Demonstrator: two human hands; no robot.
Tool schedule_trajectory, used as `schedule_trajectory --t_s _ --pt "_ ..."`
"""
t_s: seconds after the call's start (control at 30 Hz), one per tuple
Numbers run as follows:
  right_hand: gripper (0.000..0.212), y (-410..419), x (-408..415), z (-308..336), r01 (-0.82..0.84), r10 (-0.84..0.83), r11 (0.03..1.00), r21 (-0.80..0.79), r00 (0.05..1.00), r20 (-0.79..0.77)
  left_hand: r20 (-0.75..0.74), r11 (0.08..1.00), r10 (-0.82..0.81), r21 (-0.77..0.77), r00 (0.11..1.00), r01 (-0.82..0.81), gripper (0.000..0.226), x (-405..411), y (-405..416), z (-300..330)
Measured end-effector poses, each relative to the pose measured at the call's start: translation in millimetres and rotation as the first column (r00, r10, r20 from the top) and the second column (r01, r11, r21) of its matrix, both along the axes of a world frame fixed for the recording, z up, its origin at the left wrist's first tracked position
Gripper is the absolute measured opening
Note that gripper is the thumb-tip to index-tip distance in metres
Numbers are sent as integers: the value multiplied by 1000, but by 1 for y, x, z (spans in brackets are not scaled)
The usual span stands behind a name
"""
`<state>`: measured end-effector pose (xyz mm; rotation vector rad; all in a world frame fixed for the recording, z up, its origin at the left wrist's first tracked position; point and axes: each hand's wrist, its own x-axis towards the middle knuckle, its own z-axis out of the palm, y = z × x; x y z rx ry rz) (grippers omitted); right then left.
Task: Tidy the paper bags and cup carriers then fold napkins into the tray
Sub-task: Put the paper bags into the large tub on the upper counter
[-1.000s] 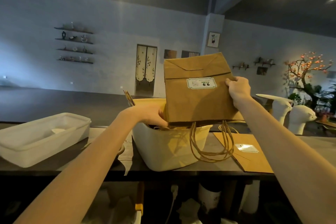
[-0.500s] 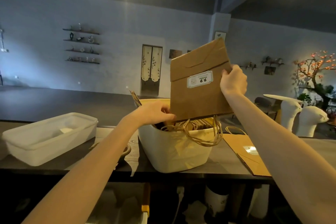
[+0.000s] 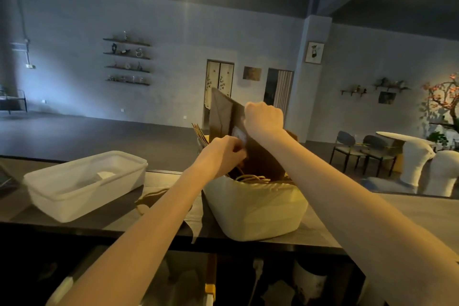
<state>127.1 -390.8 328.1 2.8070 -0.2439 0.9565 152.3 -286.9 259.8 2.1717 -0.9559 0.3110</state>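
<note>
Gripping brown paper bag (image 3: 223, 117) upright in cream bin (image 3: 253, 213), fingers of both hands (image 3: 264, 120) (image 3: 222, 154) clamped on it

I see two bare forearms reaching out from under my camera, no sleeves anywhere along them. The left hand (image 3: 221, 154) and right hand (image 3: 264, 120) are bare too: no gloves, rings, watch or wristband on the sides that show. Warm light catches the arms' inner edges, leaving the rest dimmer.
</note>
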Motion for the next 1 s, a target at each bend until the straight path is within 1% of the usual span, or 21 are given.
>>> schedule_trajectory --t_s 0.07,0.13,0.2,0.23,0.27,0.3,0.37,0.43,0.47,0.5,0.53,0.6,0.63,0.67,0.7,0.77,0.83,0.9,0.93,1.0 --pt "29 7 -1 1 5 -10 999 -34 989 -146 26 999 17 -30 1000 -16 21 1 0 -2" --pt "32 7 -3 6 2 -15 999 -40 952 -306 63 997 37 -63 997 -33 20 1 0 -4" --pt "34 2 -7 12 -2 5 1000 7 896 -443 68 993 45 -114 997 -37 18 0 1 -6" --pt "34 -1 -9 14 -2 20 999 38 876 -482 54 990 44 -136 998 -37 17 0 2 -7" --pt "33 -5 -11 15 -3 30 998 57 874 -485 31 987 41 -155 999 -36 16 0 2 -7" --pt "32 -9 -13 14 -6 30 998 55 891 -453 2 985 36 -172 999 -35 14 0 2 -7" --pt "28 -16 -14 8 -16 24 999 28 954 -299 -48 975 23 -218 999 -33 11 -1 1 -7" --pt "24 -21 -12 1 -43 52 997 69 989 -136 -46 963 37 -266 998 -48 10 -1 -1 -8" --pt "24 -23 -11 -1 -73 84 991 108 992 -100 -34 957 52 -284 998 -60 9 -1 -1 -8" --pt "26 -23 -10 -1 -110 130 980 169 985 -113 -21 951 68 -300 998 -71 9 -1 -1 -8" --pt "29 -23 -9 -1 -141 189 956 258 967 -171 -12 947 78 -313 997 -78 9 -2 -1 -8" --pt "29 -17 -11 1 -122 297 892 436 884 -360 -18 938 72 -338 997 -74 13 -2 -1 -8" --pt "29 -13 -12 1 -79 328 871 485 828 -455 -32 935 65 -346 997 -72 16 -1 -1 -8" --pt "31 -10 -14 0 -48 345 865 499 780 -523 -47 934 63 -350 997 -75 18 -1 -1 -8" --pt "33 -8 -14 -1 -41 353 867 497 754 -554 -61 931 65 -356 996 -83 20 -1 -1 -8" --pt "33 -9 -15 -4 -74 379 856 512 762 -524 -74 915 85 -389 994 -107 22 -2 -1 -9" --pt "32 -15 -16 -8 -120 442 803 583 777 -449 -93 880 119 -451 989 -148 23 -4 0 -10" --pt "33 -23 -19 -15 -139 475 773 619 773 -420 -96 849 160 -495 982 -186 25 -5 -1 -10" --pt "34 -26 -20 -18 -140 467 791 596 766 -441 -77 846 186 -494 980 -199 26 -6 -2 -10" --pt "39 -30 -20 -26 -125 418 859 496 730 -541 -28 856 251 -461 968 -235 28 -4 -8 -11"
